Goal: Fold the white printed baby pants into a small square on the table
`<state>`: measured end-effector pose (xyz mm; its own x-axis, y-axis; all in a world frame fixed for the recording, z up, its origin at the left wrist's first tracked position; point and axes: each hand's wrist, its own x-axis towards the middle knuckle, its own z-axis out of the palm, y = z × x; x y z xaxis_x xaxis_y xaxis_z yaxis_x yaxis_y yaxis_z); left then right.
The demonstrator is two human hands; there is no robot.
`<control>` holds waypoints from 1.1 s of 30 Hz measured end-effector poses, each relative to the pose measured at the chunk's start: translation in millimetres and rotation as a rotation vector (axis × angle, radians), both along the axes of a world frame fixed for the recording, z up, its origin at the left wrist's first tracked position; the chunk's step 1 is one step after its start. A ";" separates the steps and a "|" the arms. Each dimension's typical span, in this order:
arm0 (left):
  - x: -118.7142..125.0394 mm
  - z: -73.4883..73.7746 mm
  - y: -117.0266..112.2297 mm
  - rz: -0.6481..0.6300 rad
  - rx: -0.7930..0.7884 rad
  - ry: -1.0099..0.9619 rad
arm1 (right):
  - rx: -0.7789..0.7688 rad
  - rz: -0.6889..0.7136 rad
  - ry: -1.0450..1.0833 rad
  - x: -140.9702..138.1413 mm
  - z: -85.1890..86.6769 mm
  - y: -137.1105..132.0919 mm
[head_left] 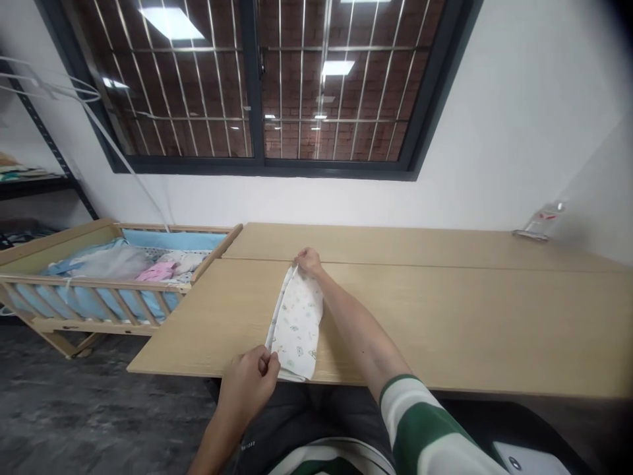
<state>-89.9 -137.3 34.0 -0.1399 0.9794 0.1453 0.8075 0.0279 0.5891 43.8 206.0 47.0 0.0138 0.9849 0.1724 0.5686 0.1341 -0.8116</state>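
Observation:
A folded white cloth (pixel 297 323) with a small printed pattern lies near the front edge of the wooden table (pixel 445 316). At its far end, my right hand (pixel 308 260) is closed on the top corner, fingers pinched together. My left hand (pixel 252 379) pinches the near left corner by the table's front edge. Between the two hands the cloth is stretched lengthwise, its layers showing along the left side and the bottom.
On the left stands a wooden crib (pixel 103 287) with blue lining, holding a pink cloth (pixel 158 270) and other fabric. A clear bottle (pixel 539 221) is at the table's back right. A barred window (pixel 257 86) is above. A phone-like device (pixel 531 458) is at lower right.

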 end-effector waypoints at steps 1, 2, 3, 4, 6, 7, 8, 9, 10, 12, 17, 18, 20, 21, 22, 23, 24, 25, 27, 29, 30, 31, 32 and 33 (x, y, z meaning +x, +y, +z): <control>-1.7 -1.8 -0.1 0.009 -0.011 0.048 | 0.003 0.008 -0.022 -4.2 -2.8 0.6; -2.6 -3.2 -0.3 0.014 -0.024 0.088 | 0.005 0.016 -0.043 -8.1 -5.4 0.9; -3.0 -4.2 -0.8 0.017 -0.038 0.125 | 0.007 0.023 -0.064 -11.7 -7.7 0.9; -2.8 -4.9 -1.4 0.023 -0.052 0.158 | 0.007 0.029 -0.083 -15.0 -9.9 0.5; -1.8 -5.4 -3.0 0.044 -0.081 0.224 | 0.007 0.040 -0.118 -20.6 -13.7 -1.8; -1.2 -5.3 -3.9 0.059 -0.093 0.259 | 0.007 0.046 -0.133 -22.7 -15.2 -3.6; -0.8 -5.2 -4.7 0.076 -0.100 0.295 | 0.009 0.053 -0.147 -24.3 -16.3 -5.9; -0.6 -5.2 -5.5 0.095 -0.103 0.328 | 0.013 0.062 -0.160 -25.4 -16.9 -8.5; -0.4 -5.2 -6.2 0.114 -0.097 0.355 | 0.020 0.073 -0.172 -25.9 -16.8 -11.3; 0.0 -5.8 -8.1 0.151 -0.032 0.376 | 0.045 0.108 -0.190 -25.4 -14.3 -17.4; 15.2 -10.2 -21.8 -0.015 0.375 0.293 | 0.137 0.279 -0.219 -18.3 -0.2 -44.7; 21.9 -11.6 -26.6 -0.065 0.433 0.279 | 0.164 0.336 -0.229 -15.9 2.7 -55.0; 37.8 -15.8 -37.1 -0.137 0.506 0.275 | 0.231 0.501 -0.269 -9.9 8.0 -83.1; 45.9 -18.7 -42.0 -0.156 0.531 0.287 | 0.269 0.611 -0.298 -6.4 10.5 -100.6; 53.6 -22.5 -46.3 -0.168 0.552 0.308 | 0.298 0.727 -0.329 -2.5 12.8 -119.9; 60.4 -27.0 -49.6 -0.169 0.569 0.339 | 0.312 0.842 -0.353 1.5 14.8 -140.3; 65.9 -32.2 -51.9 -0.159 0.577 0.375 | 0.319 0.949 -0.368 5.6 16.5 -161.0; 70.0 -37.9 -53.2 -0.140 0.579 0.414 | 0.315 1.041 -0.381 9.6 17.5 -181.1; 74.2 -50.0 -53.1 -0.091 0.568 0.481 | 0.282 1.185 -0.397 16.8 17.1 -215.7; 74.3 -60.6 -51.1 -0.068 0.552 0.528 | 0.220 1.265 -0.413 22.7 13.2 -239.2; 73.6 -64.7 -49.9 -0.073 0.550 0.546 | 0.183 1.283 -0.426 25.1 10.4 -246.2; 72.9 -68.0 -48.7 -0.082 0.548 0.560 | 0.147 1.292 -0.441 27.2 7.2 -250.2; 72.3 -70.4 -47.8 -0.094 0.547 0.572 | 0.117 1.294 -0.455 29.0 4.2 -251.5; 72.0 -72.1 -47.0 -0.102 0.549 0.578 | 0.096 1.291 -0.466 30.4 1.4 -250.5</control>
